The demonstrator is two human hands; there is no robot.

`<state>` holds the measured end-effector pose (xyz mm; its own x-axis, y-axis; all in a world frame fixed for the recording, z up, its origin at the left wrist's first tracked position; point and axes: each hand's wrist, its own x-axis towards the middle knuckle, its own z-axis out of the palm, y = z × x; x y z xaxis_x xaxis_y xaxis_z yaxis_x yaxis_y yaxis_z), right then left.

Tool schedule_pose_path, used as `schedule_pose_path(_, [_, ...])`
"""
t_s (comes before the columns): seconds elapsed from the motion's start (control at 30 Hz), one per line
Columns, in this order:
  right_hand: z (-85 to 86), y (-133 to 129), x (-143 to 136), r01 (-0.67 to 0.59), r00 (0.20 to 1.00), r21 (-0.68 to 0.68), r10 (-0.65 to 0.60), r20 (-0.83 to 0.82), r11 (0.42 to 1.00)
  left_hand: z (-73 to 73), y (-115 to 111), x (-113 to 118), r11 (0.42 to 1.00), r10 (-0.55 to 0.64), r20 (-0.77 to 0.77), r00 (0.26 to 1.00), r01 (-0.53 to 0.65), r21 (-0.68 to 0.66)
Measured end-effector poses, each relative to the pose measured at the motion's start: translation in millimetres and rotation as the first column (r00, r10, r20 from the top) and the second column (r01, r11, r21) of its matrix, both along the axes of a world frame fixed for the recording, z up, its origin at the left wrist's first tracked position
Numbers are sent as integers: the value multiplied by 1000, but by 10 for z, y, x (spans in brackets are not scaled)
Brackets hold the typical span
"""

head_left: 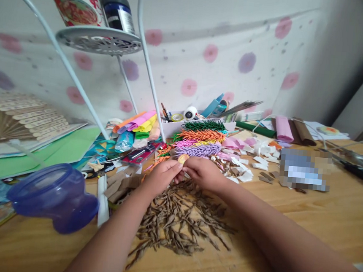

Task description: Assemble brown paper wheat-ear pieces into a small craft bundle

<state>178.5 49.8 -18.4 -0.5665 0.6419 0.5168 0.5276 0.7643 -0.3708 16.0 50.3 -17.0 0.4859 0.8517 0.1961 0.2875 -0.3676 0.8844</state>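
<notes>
Both hands meet over the middle of the table. My left hand (164, 173) is closed in a pinch, with a small round yellow-orange piece (183, 158) at its fingertips; its exact kind is too small to tell. My right hand (204, 172) is closed too, its fingertips right beside that piece, and what it pinches is hidden. Under the hands lies a spread pile of twisted brown paper strips (173, 224). Just behind them are braided paper sprigs in purple (199, 149), orange (203, 135) and green (204, 125).
A translucent purple container (52, 196) stands at the left, near green sheets (40, 153) and a stick fan (20, 120). A white rack (97, 39) carries a paper bowl (75, 4) and dark jar (119, 12). Paper scraps (249, 159) and crepe rolls (284, 129) lie right.
</notes>
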Motion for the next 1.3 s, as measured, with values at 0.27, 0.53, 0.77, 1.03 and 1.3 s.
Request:
schedule_pose_path(0.27, [-21, 0, -32, -101, 963, -392, -9, -269, 914, 50, -17, 0, 978, 58, -136, 989, -30, 204])
schedule_pose_path(0.53, [-68, -5, -152, -265, 833, -732, -233, -502, 628, 65, -39, -6, 821, 284, -324, 903, -54, 569])
schedule_pose_path(0.77, [-79, 1, -60, 38, 990, -196, -63, -125, 980, 43, -43, 17, 998, 18, -47, 999, -15, 68])
schedule_pose_path(1.03, [-43, -2, -36, 131, 984, 54, -124, -127, 990, -14, -3, 34, 998, 27, 96, 995, -32, 54])
schedule_pose_path(1.3, [-65, 11, -99, -145, 861, -493, -137, -490, 858, -8, 1, 1, 885, 236, -125, 964, -160, 436])
